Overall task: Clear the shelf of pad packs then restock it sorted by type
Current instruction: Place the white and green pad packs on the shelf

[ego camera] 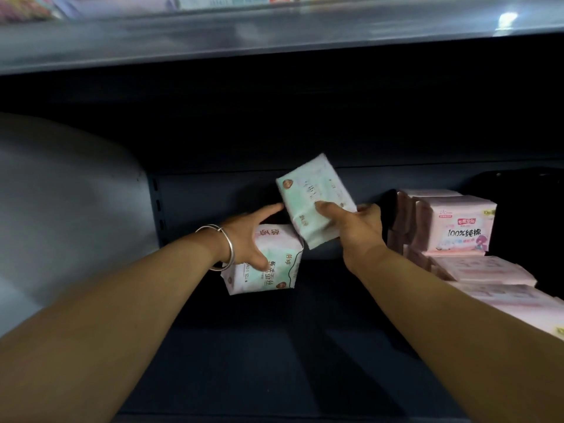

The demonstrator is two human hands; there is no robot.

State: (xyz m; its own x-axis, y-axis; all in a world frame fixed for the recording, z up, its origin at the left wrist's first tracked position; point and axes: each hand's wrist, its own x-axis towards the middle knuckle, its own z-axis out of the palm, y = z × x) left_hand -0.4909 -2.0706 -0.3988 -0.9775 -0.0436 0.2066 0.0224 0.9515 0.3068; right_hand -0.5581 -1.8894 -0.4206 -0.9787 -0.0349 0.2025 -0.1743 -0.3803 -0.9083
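Note:
Both my hands reach into a dark shelf (244,346). My left hand (247,239), with a silver bangle on the wrist, grips a mint-and-pink pad pack (274,264) from its left side, thumb over the front. Just above and to the right, my right hand (351,227) holds a second mint-green pad pack (311,196) tilted in the air, thumb on its face and fingers behind it. The two green packs touch at a corner. Pink pad packs (457,227) stand and lie stacked at the right end of the shelf.
The shelf's back wall (213,193) has a slotted upright at the left. A grey shelf board (274,35) hangs overhead with blurred goods on it. A pale rounded surface (61,209) fills the left side. Flat pink packs (503,300) run along the right toward the front.

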